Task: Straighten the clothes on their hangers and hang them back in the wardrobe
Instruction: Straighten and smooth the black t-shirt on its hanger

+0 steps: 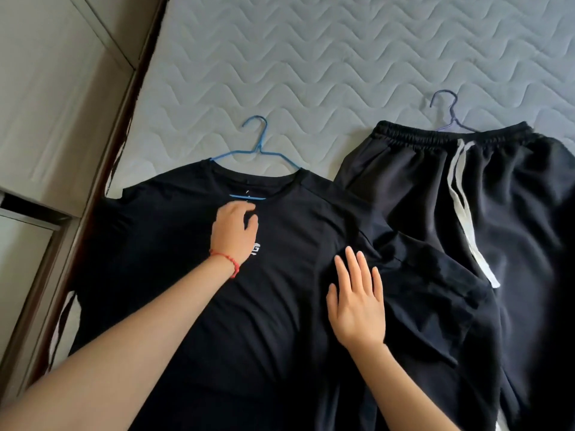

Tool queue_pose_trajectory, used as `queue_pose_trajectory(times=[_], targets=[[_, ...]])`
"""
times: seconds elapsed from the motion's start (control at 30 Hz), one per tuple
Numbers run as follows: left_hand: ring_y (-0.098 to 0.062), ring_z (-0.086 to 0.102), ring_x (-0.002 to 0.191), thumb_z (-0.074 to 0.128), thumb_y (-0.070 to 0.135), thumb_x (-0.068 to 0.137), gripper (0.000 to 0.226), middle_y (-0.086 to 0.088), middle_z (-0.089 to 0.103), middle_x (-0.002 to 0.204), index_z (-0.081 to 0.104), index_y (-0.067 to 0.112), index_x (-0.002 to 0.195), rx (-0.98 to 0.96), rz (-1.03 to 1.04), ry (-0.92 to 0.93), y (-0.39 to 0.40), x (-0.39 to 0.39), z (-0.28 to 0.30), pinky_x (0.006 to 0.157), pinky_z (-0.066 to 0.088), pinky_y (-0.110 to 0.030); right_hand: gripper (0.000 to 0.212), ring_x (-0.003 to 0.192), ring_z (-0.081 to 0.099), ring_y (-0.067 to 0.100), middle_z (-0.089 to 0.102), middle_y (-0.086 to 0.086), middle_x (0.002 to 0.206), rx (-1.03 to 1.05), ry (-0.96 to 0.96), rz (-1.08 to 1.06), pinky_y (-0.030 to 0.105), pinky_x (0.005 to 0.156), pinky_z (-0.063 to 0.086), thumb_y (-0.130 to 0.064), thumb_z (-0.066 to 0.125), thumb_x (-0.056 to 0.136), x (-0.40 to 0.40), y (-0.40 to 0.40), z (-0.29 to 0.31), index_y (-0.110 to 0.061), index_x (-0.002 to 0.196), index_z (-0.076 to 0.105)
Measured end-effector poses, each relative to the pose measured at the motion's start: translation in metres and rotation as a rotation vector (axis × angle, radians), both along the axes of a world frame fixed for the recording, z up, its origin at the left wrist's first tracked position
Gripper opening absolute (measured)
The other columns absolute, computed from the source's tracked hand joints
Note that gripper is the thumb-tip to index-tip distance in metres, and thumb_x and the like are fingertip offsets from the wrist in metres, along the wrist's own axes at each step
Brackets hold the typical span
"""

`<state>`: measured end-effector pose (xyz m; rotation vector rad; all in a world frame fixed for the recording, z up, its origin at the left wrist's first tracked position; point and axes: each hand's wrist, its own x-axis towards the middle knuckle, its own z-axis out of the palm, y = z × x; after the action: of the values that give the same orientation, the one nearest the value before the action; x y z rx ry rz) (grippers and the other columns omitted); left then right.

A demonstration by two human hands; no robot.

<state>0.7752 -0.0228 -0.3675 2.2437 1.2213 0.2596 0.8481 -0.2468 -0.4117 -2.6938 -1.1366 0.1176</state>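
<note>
We are on the mattress (311, 57), mid-straightening. Black tee (186, 290) lies flat, front up, on a blue hanger (257, 150). Hook points away from us, up the bed; tee's long axis runs from collar toward us, hem out of frame.

Left hand (235, 233) rests on the chest just below the collar, fingers loosely curled and pressing down on cloth. We cannot tell whether it pinches any fabric. Right hand (354, 303) lies flat, fingers spread, palm down at the tee's right side where the sleeve bunches against the trousers (513, 213).

Trousers lie just beside, on a second hanger (448, 115), waistband and hook also pointing away from us; their leg overlaps the tee's sleeve.

Step, as we judge: smoothing the tee. Nothing hung yet. Next likely calls for sweeping the right sleeve flat, clear of the trousers, then lifting by the hook. Wardrobe (46, 104) probably the panels at left.
</note>
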Motion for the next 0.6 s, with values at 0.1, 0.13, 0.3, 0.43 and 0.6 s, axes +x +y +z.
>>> queue_pose_trajectory(times=[0.1,0.13,0.3,0.43,0.6], targets=[[-0.026,0.043,0.124,0.046,0.018,0.091,0.032,-0.009,0.053,0.128,0.055,0.009,0.120,0.127,-0.061,0.093,0.040,0.040,-0.005,0.099,0.037,-0.041,0.048,0.136,0.026,0.022,0.044,0.010,0.143,0.054,-0.020,-0.010,0.037,0.113,0.009,-0.029,0.037,0.087,0.002,0.002,-0.005,-0.011,0.130,0.049],[-0.027,0.042,0.125,0.045,0.018,0.091,0.033,-0.009,0.052,0.130,0.054,0.010,0.122,0.177,-0.072,0.140,0.054,0.050,-0.006,0.098,0.036,-0.042,0.048,0.136,0.026,0.023,0.044,0.010,0.143,0.059,-0.025,-0.009,0.037,0.114,0.009,-0.029,0.037,0.087,0.002,0.002,-0.007,-0.011,0.130,0.049],[-0.026,0.030,0.136,0.040,0.016,0.093,0.045,-0.009,0.036,0.147,0.038,0.010,0.137,0.226,-0.049,0.311,0.105,0.071,-0.014,0.107,0.029,-0.042,0.049,0.136,0.027,0.024,0.045,0.010,0.142,0.070,-0.029,0.005,0.038,0.114,0.008,-0.029,0.038,0.084,0.004,0.003,-0.010,-0.012,0.130,0.046],[-0.027,0.033,0.133,0.041,0.022,0.094,0.043,-0.008,0.035,0.146,0.038,0.013,0.137,0.211,-0.093,0.387,0.117,0.069,-0.020,0.108,0.027,-0.045,0.049,0.136,0.028,0.024,0.044,0.009,0.142,0.059,-0.018,0.007,0.038,0.114,0.009,-0.030,0.038,0.084,0.004,0.003,-0.009,-0.013,0.130,0.045],[-0.034,0.047,0.111,0.045,0.012,0.093,0.026,-0.015,0.052,0.122,0.058,0.006,0.115,0.260,-0.145,0.324,0.112,0.068,-0.009,0.092,0.039,-0.043,0.049,0.136,0.026,0.023,0.044,0.009,0.143,0.038,-0.009,0.009,0.038,0.114,0.008,-0.030,0.037,0.084,0.003,0.003,-0.009,-0.014,0.131,0.043]])
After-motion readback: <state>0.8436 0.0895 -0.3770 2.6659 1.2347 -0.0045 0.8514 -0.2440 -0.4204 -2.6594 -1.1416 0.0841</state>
